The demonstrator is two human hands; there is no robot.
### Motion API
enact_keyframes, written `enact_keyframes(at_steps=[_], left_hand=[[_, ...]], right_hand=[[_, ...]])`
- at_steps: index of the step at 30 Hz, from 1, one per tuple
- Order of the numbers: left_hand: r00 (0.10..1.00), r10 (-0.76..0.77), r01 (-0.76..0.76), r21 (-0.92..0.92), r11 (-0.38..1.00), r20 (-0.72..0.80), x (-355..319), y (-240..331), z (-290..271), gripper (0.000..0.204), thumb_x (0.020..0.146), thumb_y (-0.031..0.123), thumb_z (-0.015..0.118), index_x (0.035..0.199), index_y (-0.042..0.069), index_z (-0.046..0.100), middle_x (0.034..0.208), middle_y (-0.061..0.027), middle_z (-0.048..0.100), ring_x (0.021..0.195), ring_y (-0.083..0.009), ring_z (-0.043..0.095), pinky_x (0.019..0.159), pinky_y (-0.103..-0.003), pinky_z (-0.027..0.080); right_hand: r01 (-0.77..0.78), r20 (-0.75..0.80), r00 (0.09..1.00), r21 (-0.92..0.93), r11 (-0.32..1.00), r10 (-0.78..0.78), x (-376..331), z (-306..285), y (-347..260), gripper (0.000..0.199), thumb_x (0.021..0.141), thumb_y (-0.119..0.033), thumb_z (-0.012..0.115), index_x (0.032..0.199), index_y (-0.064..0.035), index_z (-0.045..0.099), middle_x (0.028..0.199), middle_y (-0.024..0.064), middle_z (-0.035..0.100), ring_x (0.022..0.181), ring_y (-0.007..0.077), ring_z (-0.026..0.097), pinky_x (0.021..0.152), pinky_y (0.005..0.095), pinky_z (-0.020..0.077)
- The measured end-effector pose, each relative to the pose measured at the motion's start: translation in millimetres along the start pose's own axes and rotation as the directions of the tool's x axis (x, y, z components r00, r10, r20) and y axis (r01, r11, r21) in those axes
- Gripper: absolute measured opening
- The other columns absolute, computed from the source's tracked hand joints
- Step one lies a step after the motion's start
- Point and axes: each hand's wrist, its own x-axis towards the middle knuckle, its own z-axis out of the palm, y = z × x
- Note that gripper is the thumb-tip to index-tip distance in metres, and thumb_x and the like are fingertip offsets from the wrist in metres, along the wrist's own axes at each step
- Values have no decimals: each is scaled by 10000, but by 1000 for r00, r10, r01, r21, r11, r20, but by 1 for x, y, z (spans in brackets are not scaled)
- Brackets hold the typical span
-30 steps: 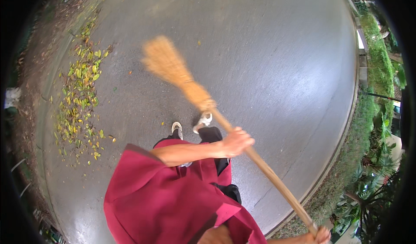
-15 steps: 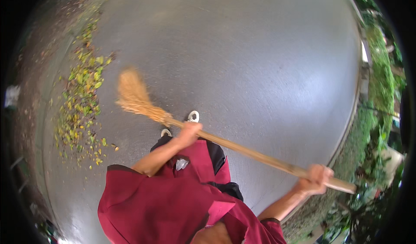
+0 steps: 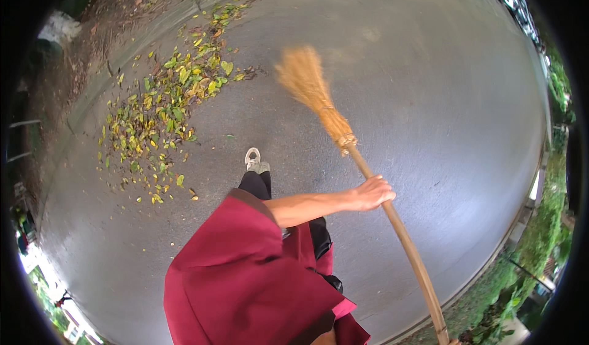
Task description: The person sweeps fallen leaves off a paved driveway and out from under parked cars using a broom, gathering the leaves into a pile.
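Plainly, the left hand (image 3: 372, 193) grips the straw broom (image 3: 335, 123) by its handle (image 3: 410, 247).

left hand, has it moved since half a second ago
Yes: the left hand, gripping the broom handle, has moved rightward, farther from the leaf pile than it was then.

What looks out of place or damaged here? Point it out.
The yellow and green leaves stand out: they lie strewn untidily at the left of the pavement, some straying from the main patch. The broom shows no obvious damage, though its bristle tips are blurred.
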Motion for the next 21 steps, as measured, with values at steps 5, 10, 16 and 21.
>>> enact_keyframes(at_steps=[5,10,16,21], left_hand=[[959,-188,155,-163,974,-212,-68,-78,-71,131,668,53,652,681,84,525,668,-81,553,723,-309,576,660,-469,407],[775,-565,621,176,763,-285,-269,-177,-242,50,677,80,588,693,55,549,665,-173,553,708,-404,561,642,-485,424],[769,-568,632,486,604,-294,-273,-178,-352,28,697,53,562,716,71,572,753,-129,622,788,-340,594,703,-447,407],[934,-311,343,190,920,-176,-115,-98,-297,92,691,91,643,767,104,592,694,-95,583,740,-289,593,696,-433,415]], right_hand=[[156,162,975,-26,987,-150,-3,153,48,155,861,-181,569,730,-121,513,583,-45,324,471,84,291,463,236,311],[-389,695,715,306,869,75,-141,364,215,270,878,-108,459,612,-151,447,474,-41,387,382,39,299,302,202,205],[-582,426,779,220,783,460,-177,397,241,314,795,-105,573,523,-164,429,439,-55,384,363,60,308,325,200,218],[-211,580,812,188,959,65,-32,229,104,300,901,-258,558,625,-189,462,578,-31,431,511,43,427,474,238,432]])
